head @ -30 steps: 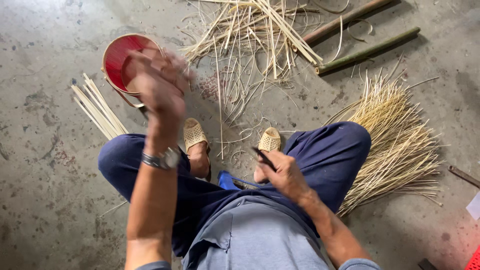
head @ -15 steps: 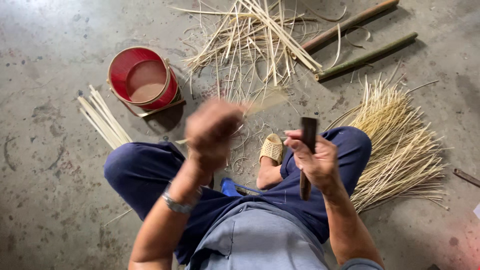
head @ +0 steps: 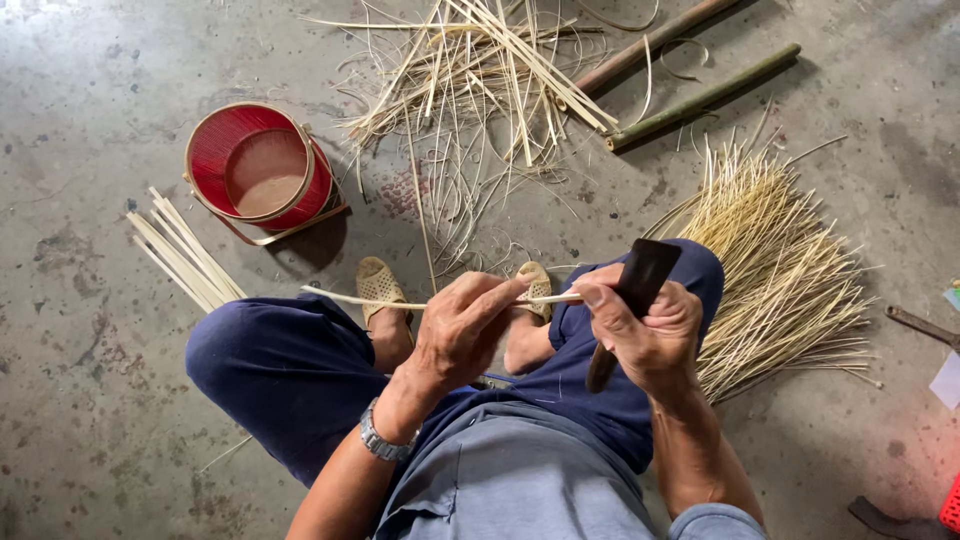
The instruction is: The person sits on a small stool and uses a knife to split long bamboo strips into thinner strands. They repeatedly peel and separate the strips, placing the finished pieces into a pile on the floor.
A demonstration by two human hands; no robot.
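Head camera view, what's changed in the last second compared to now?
The left hand came back from beside the red basket and now pinches a thin bamboo strip across the knees. The right hand lifted its dark knife to the strip's end. Basket and bamboo piles unmoved.

Left hand (head: pixel 462 335) at frame centre, fingers pinched shut, forearm rising from lower left, wrist bent forward, right hand (head: pixel 645 335) just right of centre, fist curled tight, thumb extended leftward, forearm rising from lower right, both hands level, near together
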